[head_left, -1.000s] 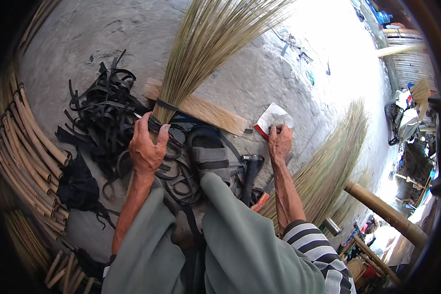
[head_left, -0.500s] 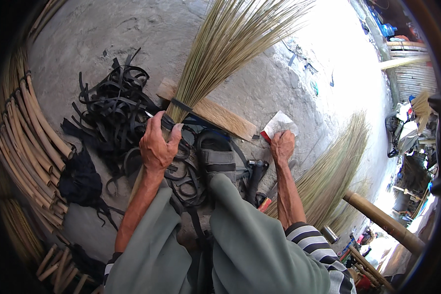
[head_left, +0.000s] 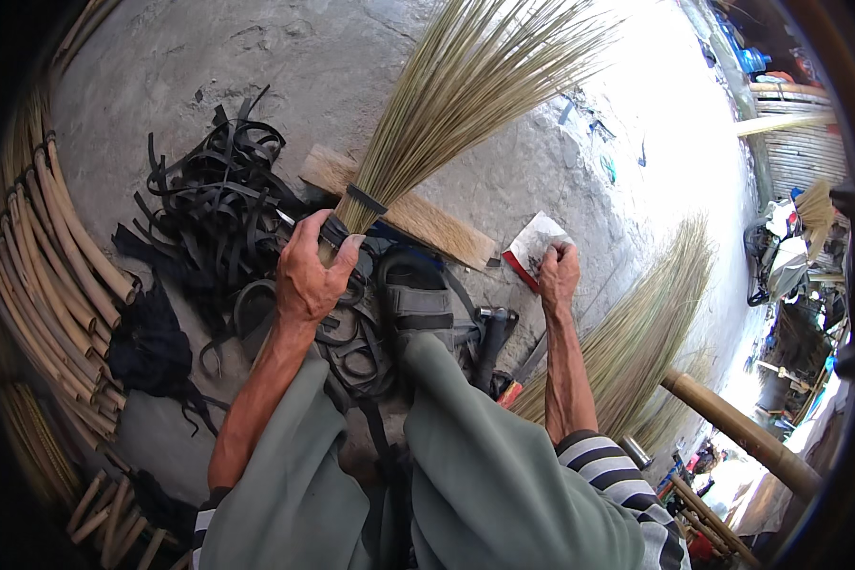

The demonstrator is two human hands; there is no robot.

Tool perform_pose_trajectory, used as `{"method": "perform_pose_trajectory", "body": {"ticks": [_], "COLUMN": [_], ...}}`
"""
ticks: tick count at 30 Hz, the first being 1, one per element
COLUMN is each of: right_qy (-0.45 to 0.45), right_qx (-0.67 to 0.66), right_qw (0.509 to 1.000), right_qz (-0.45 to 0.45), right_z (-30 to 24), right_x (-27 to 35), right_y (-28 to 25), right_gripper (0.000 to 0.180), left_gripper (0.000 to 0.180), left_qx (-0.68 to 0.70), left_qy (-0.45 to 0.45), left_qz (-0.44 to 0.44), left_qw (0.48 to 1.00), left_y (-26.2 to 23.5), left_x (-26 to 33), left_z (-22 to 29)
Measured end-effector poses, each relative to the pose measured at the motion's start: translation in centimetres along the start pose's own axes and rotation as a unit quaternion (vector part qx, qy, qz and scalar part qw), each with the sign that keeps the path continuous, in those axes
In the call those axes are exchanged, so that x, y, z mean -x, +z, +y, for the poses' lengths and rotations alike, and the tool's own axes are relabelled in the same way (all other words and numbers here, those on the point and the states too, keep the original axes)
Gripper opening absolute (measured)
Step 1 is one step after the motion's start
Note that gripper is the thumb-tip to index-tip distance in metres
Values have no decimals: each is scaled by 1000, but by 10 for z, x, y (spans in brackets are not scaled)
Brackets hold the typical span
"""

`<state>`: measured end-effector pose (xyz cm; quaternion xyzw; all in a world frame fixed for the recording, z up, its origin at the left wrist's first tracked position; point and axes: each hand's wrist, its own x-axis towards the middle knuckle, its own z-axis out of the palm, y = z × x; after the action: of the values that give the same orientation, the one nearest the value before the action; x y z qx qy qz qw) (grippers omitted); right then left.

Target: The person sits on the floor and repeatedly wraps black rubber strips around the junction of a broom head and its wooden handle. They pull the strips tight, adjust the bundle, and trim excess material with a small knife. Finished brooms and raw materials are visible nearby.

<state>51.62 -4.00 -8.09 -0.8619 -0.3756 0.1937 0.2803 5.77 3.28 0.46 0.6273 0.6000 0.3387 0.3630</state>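
Note:
My left hand (head_left: 306, 274) is wrapped round the neck of a grass broom (head_left: 456, 104), just below a black strap (head_left: 367, 199) bound about its stalks. The broom's bristles fan out away from me, and its neck lies over a wooden board (head_left: 427, 228). A small pale pointed tip shows beside my left fingers. My right hand (head_left: 560, 277) is closed, thumb against fingers, at the near right edge of a white and red paper packet (head_left: 540, 231). Small dark bits lie on the packet. What those fingers hold, if anything, is hidden.
Black strips (head_left: 214, 190) lie heaped left of the broom. A hammer (head_left: 493, 347) rests near my right knee. Another grass bundle (head_left: 636, 313) and a bamboo pole (head_left: 741, 432) are on the right. Bundled curved sticks (head_left: 66, 275) stand at the left.
My right hand has shifted slightly right from over the packet, uncovering more of it. The broom's neck and my left hand have moved a little to the right.

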Motion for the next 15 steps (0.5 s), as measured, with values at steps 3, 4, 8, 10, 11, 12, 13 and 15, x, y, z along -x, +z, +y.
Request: {"method": "perform_pose_trajectory", "body": {"ticks": [3, 4, 8, 10, 11, 12, 13, 15], "right_qy": [48, 59, 13, 40, 45, 51, 61, 58], "right_qx": [-93, -120, -155, -235, -248, -262, -274, -316], "right_qw": [994, 990, 986, 968, 965, 961, 958, 945], "right_qz": [-35, -37, -55, -73, -73, -73, -67, -65], "right_z": [-2, -2, 1, 3, 3, 2, 0, -11], "right_x": [1, 1, 0, 0, 1, 1, 2, 5], "right_y": [-4, -5, -2, 1, 3, 4, 4, 2], "right_gripper": [21, 22, 23, 23, 22, 21, 20, 18], "left_gripper": [56, 56, 58, 59, 59, 59, 59, 59], "left_qx": [-25, -32, -52, -59, -63, -69, -74, -88], "left_qy": [8, 19, 20, 7, 4, 4, 4, 11], "left_qz": [5, 8, 12, 8, 9, 13, 12, 23], "left_qw": [1000, 999, 998, 998, 998, 998, 997, 996], "left_y": [2, 3, 4, 4, 5, 6, 6, 7], "left_x": [-1, -2, 1, 2, 3, 3, 4, 4], "left_z": [0, -1, 0, 1, 1, 2, 2, 4]}}
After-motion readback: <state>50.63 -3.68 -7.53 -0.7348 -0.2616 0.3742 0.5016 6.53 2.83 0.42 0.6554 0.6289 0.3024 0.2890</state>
